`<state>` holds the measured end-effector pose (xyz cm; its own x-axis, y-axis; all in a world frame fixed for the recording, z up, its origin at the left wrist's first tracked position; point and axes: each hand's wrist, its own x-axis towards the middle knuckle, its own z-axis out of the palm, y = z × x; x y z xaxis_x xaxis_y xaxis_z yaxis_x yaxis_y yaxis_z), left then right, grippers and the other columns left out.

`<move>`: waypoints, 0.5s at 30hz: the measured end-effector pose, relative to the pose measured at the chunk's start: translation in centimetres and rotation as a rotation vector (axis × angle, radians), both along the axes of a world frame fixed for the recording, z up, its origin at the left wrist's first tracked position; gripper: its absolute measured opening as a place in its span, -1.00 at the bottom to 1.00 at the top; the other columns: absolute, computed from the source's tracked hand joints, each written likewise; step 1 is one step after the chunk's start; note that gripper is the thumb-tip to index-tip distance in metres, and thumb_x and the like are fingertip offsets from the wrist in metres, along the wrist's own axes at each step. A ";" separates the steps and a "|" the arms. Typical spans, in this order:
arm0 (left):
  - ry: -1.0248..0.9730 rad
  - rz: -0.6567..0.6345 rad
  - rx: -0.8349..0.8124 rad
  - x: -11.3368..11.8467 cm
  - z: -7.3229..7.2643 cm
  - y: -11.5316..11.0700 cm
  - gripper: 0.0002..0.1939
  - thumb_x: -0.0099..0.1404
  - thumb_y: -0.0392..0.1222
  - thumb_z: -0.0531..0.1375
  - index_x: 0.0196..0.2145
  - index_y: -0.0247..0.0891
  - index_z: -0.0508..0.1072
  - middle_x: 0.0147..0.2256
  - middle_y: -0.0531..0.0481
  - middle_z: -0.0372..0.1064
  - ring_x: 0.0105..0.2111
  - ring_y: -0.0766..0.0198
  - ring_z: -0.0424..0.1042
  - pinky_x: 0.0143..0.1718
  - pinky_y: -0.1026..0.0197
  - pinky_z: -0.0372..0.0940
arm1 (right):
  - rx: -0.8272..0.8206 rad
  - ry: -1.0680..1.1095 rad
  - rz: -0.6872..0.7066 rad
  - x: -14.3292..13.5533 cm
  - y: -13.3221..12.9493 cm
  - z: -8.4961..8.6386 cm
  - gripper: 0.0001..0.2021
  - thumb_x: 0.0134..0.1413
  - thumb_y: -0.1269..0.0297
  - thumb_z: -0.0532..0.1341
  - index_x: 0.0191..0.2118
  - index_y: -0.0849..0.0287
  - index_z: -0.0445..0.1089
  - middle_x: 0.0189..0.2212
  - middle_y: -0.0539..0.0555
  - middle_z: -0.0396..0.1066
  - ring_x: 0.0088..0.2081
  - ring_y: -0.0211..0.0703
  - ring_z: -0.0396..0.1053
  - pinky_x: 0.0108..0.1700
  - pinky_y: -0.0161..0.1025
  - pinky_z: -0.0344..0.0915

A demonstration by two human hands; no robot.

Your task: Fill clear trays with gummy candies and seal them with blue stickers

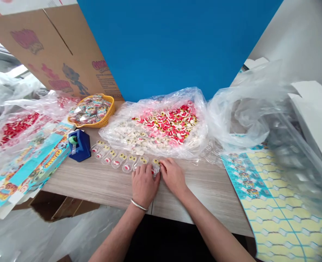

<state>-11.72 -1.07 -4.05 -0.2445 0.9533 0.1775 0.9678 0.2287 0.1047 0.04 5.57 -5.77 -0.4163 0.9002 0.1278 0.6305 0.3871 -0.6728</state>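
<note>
Lower centre of the frame: left hand (145,183) and right hand (174,176), fingers bent at the row's rightmost transparent blister (156,162); pinching or merely touching, cannot tell.
Risk: a knuckle's nudge could skew the neighbouring blisters (116,160), perhaps unseating their pieces. Surface: wood-grain counter (106,185); bag of red-and-white pieces (174,123), mid-frame. Room: blue panel (177,47), top; printed carton (54,54), upper left.

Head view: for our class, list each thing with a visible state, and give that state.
Central plastic bag: open, holding loose pieces
Left plastic bag: holding red pieces
Yellow basket: heaped with packets
Clear shells: lined up, holding pieces
Blue tape dispenser: standing
Printed sheet: patterned side up
Left hand: palm down, at shells
Right hand: at rightmost shell
</note>
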 end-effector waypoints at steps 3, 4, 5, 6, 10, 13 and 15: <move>0.008 0.014 0.023 0.0 -0.3 0.4 -0.70 0.30 -0.02 0.15 -0.09 -0.24 0.42 -0.18 -0.18 0.43 -0.16 -0.05 0.39 -0.17 0.01 0.23 | -0.014 0.148 -0.011 0.4 0.2 -0.5 -0.74 0.20 0.43 0.09 -0.09 0.10 0.47 -0.15 0.12 0.48 -0.13 -0.07 0.44 -0.09 -0.17 0.35; 0.009 0.012 0.026 -0.1 -0.3 0.5 -0.69 0.30 -0.02 0.15 -0.09 -0.24 0.43 -0.19 -0.18 0.43 -0.16 -0.04 0.40 -0.17 0.01 0.23 | -0.019 0.210 -0.007 0.8 0.1 -0.6 -0.74 0.19 0.44 0.09 -0.11 0.11 0.47 -0.16 0.12 0.49 -0.12 -0.08 0.43 -0.05 -0.16 0.35; 0.009 0.008 0.027 -0.1 -0.4 0.5 -0.69 0.31 -0.01 0.14 -0.09 -0.24 0.43 -0.19 -0.18 0.43 -0.17 -0.03 0.40 -0.18 0.02 0.24 | -0.027 0.269 -0.003 1.3 -0.1 -0.6 -0.75 0.18 0.45 0.09 -0.13 0.12 0.47 -0.17 0.12 0.49 -0.11 -0.09 0.43 -0.04 -0.16 0.35; 0.008 0.000 0.028 -0.3 -0.5 0.5 -0.68 0.31 0.00 0.13 -0.09 -0.25 0.43 -0.19 -0.18 0.43 -0.18 -0.03 0.40 -0.18 0.02 0.25 | -0.036 0.320 -0.003 1.8 -0.4 -0.5 -0.76 0.17 0.46 0.10 -0.15 0.12 0.48 -0.19 0.12 0.49 -0.11 -0.10 0.43 -0.03 -0.17 0.35; -0.026 -0.067 0.070 -1.1 -0.7 0.2 -0.53 0.31 0.11 0.12 -0.03 -0.33 0.42 -0.17 -0.23 0.42 -0.14 -0.07 0.40 -0.14 -0.01 0.29 | -0.082 0.394 -0.078 5.5 -2.3 0.0 -0.78 0.16 0.49 0.11 -0.19 0.13 0.47 -0.25 0.08 0.49 -0.17 -0.15 0.43 -0.10 -0.24 0.35; -0.061 -0.095 0.143 -1.3 -0.2 0.3 -0.38 0.29 0.17 0.12 0.09 -0.40 0.35 -0.11 -0.32 0.39 -0.09 -0.14 0.39 -0.08 -0.08 0.30 | -0.122 0.332 -0.179 9.5 -4.2 0.2 -0.78 0.15 0.49 0.13 -0.19 0.12 0.48 -0.29 0.05 0.49 -0.23 -0.18 0.43 -0.17 -0.27 0.34; -0.145 -0.127 0.216 -0.4 0.4 0.4 -0.40 0.29 0.15 0.13 0.09 -0.39 0.35 -0.08 -0.34 0.37 -0.04 -0.16 0.38 -0.02 -0.13 0.29 | -0.150 0.283 -0.251 12.3 -5.2 0.5 -0.80 0.15 0.47 0.14 -0.20 0.12 0.49 -0.32 0.04 0.48 -0.29 -0.20 0.42 -0.24 -0.29 0.33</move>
<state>-12.13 -0.62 -3.67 -0.1634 0.9217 0.3518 0.9586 0.0641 0.2774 12.35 0.40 -5.32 -0.1480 0.9869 0.0650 0.4744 0.1285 -0.8709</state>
